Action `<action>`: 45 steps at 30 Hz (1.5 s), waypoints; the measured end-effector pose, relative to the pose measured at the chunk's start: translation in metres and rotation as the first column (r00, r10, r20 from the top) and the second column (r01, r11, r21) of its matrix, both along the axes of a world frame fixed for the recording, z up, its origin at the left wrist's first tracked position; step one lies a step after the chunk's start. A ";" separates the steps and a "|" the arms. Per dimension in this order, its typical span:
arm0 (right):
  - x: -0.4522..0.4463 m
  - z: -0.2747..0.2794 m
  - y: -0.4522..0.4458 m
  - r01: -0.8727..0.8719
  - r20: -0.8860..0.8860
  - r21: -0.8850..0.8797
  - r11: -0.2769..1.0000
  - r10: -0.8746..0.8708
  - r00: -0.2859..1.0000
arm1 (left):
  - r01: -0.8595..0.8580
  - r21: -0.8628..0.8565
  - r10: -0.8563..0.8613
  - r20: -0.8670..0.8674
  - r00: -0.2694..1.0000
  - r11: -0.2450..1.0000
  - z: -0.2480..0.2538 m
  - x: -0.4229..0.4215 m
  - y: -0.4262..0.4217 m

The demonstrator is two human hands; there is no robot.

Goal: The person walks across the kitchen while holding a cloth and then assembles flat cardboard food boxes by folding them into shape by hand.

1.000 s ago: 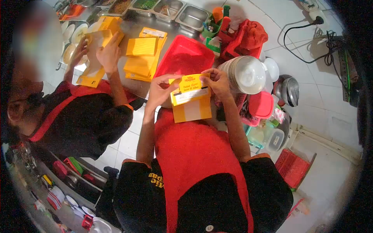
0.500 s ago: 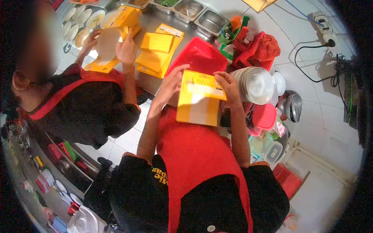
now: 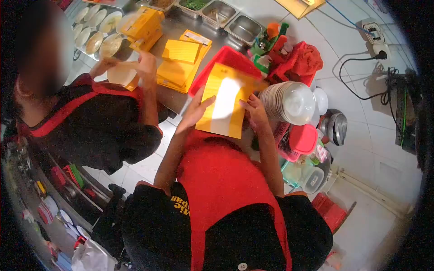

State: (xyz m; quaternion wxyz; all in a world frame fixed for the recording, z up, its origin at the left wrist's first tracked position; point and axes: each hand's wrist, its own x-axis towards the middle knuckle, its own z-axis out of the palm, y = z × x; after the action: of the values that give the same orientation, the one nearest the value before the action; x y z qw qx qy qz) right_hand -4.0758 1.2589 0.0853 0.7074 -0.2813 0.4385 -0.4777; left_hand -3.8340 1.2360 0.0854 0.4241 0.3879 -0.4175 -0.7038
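A yellow cardboard food box (image 3: 214, 119) is between my hands in front of the red apron, with bright glare across its middle. My left hand (image 3: 195, 110) grips its left edge, thumb on the top face. On the opposite edge, my right hand (image 3: 256, 112) holds it with the thumb over the face and the fingers mostly hidden. The upper right flap is blurred. Just beyond the box lies a red plastic tray (image 3: 205, 67), partly covered by it. Flat yellow boxes (image 3: 174, 72) are stacked on the steel counter to the left.
At my left, a co-worker's hands (image 3: 145, 67) hold another box piece. Stacked bowls (image 3: 296, 104) stand close to my right hand. Steel food pans (image 3: 244, 27) line the back, and filled bowls (image 3: 110, 45) sit far left. A red basket with a cloth (image 3: 307, 58) is at the back right.
The flap that was folded toward me is now raised, so the box appears longer and tilted. My hands have slid lower along its sides. The co-worker's hands have lowered their piece.
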 end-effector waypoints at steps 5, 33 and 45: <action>-0.005 -0.011 0.001 0.060 -0.132 -0.112 0.992 -0.074 0.988 | -0.014 0.091 0.047 -0.372 0.927 0.996 -0.063 -0.005 -0.001; -0.016 0.019 -0.019 -0.306 -0.368 -0.128 0.944 0.241 0.898 | 0.304 -0.010 -0.256 -0.564 0.785 0.953 0.011 0.019 -0.001; -0.003 0.040 -0.006 -0.215 -0.018 -0.193 0.957 0.216 0.976 | -0.098 -0.010 0.097 -0.044 0.994 0.995 0.008 0.013 0.001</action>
State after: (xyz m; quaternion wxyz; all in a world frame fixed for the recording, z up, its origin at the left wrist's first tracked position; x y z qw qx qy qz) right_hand -4.0791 1.2533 0.1249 0.7250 -0.3943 0.3556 -0.4387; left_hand -3.8208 1.2368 0.0930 0.4694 0.3897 -0.3932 -0.6879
